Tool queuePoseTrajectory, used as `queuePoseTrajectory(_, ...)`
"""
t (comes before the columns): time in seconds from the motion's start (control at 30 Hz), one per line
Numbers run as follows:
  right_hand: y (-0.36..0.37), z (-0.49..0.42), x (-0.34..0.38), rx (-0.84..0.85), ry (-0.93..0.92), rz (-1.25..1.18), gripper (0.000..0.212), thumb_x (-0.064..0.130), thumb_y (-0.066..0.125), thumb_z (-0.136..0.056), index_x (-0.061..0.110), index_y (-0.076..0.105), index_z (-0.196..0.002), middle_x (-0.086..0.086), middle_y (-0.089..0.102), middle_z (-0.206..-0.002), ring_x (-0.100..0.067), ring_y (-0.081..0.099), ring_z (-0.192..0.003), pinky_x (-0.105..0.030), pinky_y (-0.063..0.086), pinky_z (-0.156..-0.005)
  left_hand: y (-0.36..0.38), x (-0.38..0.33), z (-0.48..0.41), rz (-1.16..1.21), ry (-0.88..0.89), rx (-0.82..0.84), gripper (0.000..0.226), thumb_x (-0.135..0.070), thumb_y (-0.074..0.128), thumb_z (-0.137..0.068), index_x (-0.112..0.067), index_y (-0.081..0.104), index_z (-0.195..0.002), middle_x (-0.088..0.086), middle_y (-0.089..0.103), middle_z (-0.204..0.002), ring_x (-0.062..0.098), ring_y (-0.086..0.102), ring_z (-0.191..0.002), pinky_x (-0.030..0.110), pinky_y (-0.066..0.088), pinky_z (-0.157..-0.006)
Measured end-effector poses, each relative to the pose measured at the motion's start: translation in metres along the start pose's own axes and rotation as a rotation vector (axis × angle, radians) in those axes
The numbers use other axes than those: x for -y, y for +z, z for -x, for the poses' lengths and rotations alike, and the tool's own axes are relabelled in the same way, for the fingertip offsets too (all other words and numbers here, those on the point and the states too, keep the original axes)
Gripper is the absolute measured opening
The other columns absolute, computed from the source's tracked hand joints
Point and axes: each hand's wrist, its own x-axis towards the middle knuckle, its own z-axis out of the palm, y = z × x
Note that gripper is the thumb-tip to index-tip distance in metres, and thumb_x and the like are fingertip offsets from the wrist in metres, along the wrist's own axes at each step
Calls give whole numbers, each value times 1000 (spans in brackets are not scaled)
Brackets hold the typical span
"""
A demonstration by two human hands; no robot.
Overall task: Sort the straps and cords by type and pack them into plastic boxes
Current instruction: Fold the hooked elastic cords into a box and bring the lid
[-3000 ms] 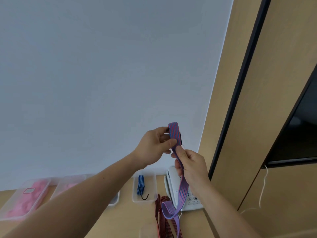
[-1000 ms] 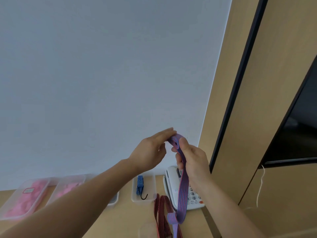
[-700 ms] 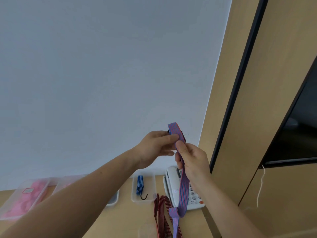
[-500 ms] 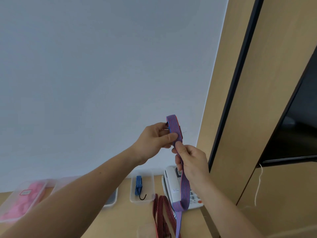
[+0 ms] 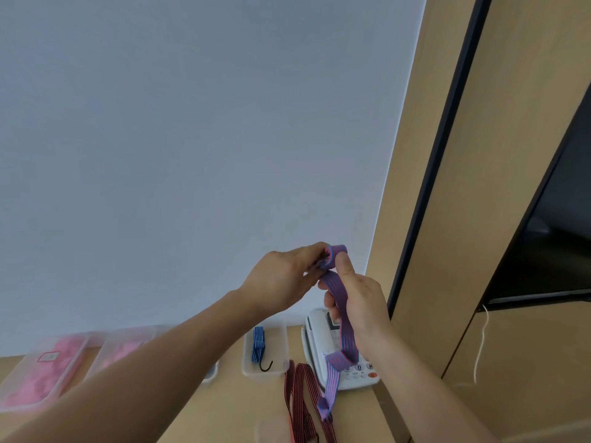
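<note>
Raised high above the white telephone [image 5: 315, 346], our left hand [image 5: 281, 279] pinches the rolled end of a purple-and-red strap [image 5: 346, 330]. Our right hand [image 5: 358, 302] presses a thumb on that coil and curls its fingers round the band just below — both hands gripping, neither free. The rest of the strap hangs down in front of the telephone and kinks into a fold there. Its tail dangles low, near a dark red striped strap [image 5: 303, 388] lying on the surface [image 5: 236, 401].

We judge the coil to be the weak point: it is small and held only by fingertips, so a slack pinch could let it unwind. The fold low down could be wound in as a twist, leaving a lumpy roll that sits badly in a box. The dangling tail could snag the red strap by the telephone's near left corner and drag it along, or sweep across the telephone's keys.

Just left of the telephone, a clear plastic box [image 5: 284, 346] holds a blue hooked cord [image 5: 257, 345]. Farther left stand boxes of pink items [image 5: 48, 369] — dropping this strap among either would spoil the sort.
</note>
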Motion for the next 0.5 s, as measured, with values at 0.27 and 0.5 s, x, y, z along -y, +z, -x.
queuePoseTrajectory(0.27,2,0,1,8,-58,-73,60,68,66,-76,8,72,-77,-1,56,-54,-12,45,-42,-20,35,-40,8,9,5,226,-79,-58,60,6,55,-86,-16,50,-142,2,58,-139,17,66,-113,26,56,-83)
queuePoseTrajectory(0.5,3,-2,2,16,-234,76,42,45,64,-89,21,60,-56,1,54,-51,-13,44,-43,-20,38,-45,-15,-15,-14,1166,-753,283,50,-40,56,-88,5,65,-109,17,70,-93,28,67,-86,54,46,-101)
